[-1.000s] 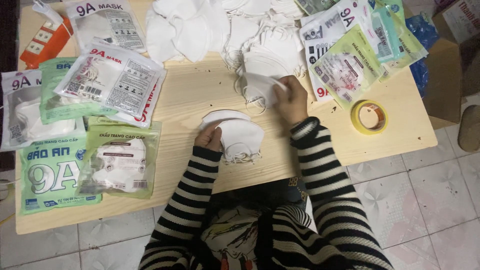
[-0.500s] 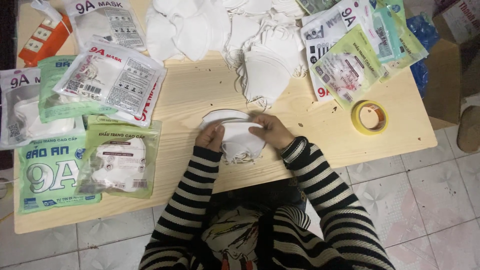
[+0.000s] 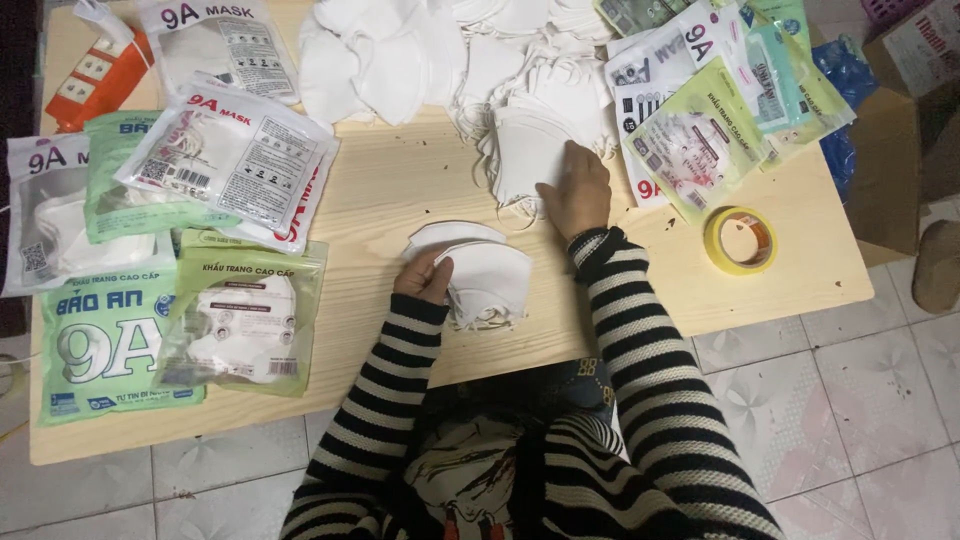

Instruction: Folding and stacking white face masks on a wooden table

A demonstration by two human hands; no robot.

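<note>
While the small stack of folded white masks lies on the near middle of the wooden table, the left hand rests on its left edge, fingers curled together around the stack's side with the thumb on top. Just beyond it, a little to the right, the right hand lies flat on a bigger heap of loose white masks, fingers together and pressed down on the top one; whether anything is pinched underneath I cannot tell. Both arms wear black-and-white striped sleeves.

Farther back, more loose masks spread across the far middle of the table. To the right of the heap sits a fan of flat printed pouches, and near them, toward the right edge, a roll of yellow tape lies flat. On the left side, filled mask packets overlap: white ones farther off, green ones nearer. An orange box lies at the far left corner. Pale floor tiles show below the table.
</note>
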